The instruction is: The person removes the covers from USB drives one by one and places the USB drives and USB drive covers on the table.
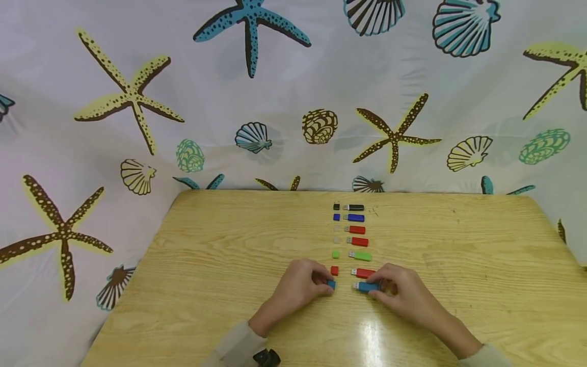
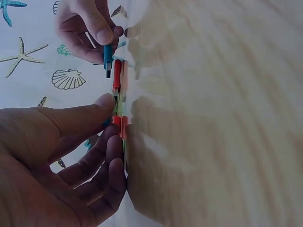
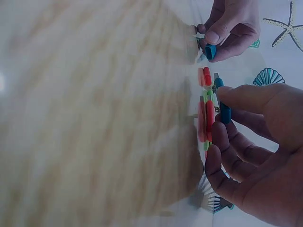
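Observation:
My left hand (image 1: 300, 285) pinches a small blue cap (image 1: 331, 284) between thumb and fingertips. In the right wrist view the hollow end of this cap shows. To its right, my right hand (image 1: 405, 293) grips a blue USB stick (image 1: 366, 287) by its rear end. The stick's metal plug points left toward the cap, with a gap between them. In the right wrist view the blue stick (image 3: 224, 111) appears held slightly above the table. Just beyond the hands lie a red USB stick (image 1: 363, 273) and a red cap (image 1: 335, 270), apart from each other.
Farther back, more uncapped sticks form a column: green (image 1: 361, 256), two red (image 1: 358, 241), dark blue (image 1: 355, 218) and black (image 1: 355, 207). Left of them lie their caps, including a green cap (image 1: 336, 254) and a black cap (image 1: 337, 207). A patterned cloth hangs behind the wooden table (image 1: 220, 239).

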Demonstrator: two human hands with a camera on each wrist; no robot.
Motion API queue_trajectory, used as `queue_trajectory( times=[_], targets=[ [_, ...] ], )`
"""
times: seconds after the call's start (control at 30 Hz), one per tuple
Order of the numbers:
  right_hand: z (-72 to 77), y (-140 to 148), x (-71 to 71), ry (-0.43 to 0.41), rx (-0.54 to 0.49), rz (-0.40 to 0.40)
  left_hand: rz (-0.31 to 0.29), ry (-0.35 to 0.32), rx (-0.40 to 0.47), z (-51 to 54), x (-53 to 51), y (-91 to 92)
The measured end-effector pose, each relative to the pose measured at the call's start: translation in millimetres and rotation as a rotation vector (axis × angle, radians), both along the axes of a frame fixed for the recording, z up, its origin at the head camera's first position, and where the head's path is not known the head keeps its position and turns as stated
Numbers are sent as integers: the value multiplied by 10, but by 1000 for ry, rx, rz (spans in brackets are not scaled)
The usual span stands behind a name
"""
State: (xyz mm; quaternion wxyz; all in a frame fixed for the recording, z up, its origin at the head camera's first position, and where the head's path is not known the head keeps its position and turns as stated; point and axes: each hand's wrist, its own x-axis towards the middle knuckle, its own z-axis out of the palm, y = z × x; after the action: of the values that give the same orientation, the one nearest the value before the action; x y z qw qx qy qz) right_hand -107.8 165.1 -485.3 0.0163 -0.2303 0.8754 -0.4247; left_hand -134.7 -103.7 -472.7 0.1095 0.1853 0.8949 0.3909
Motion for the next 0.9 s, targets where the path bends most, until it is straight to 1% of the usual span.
queue_trajectory(
  times=[0.2, 0.33, 0.4, 0.5, 0.67, 0.9],
  targets=[
    [-2, -22, -8, -5, 34, 6, -2, -12, -71, 18, -7, 52],
    [9, -24, -17, -3, 54, 11, 12, -1, -132, 25, -10, 107],
    [11, -24, -23, 1, 60, 13, 21, 5, -148, 20, -17, 125],
    [13, -24, -42, 7, 72, 15, 27, -1, -154, 26, -26, 136],
    [13, -27, -57, 11, 90, 15, 15, -3, -152, 27, -36, 141],
    [33, -43, -58, 7, 99, 23, 21, -5, -163, 31, -22, 135]
  ],
)
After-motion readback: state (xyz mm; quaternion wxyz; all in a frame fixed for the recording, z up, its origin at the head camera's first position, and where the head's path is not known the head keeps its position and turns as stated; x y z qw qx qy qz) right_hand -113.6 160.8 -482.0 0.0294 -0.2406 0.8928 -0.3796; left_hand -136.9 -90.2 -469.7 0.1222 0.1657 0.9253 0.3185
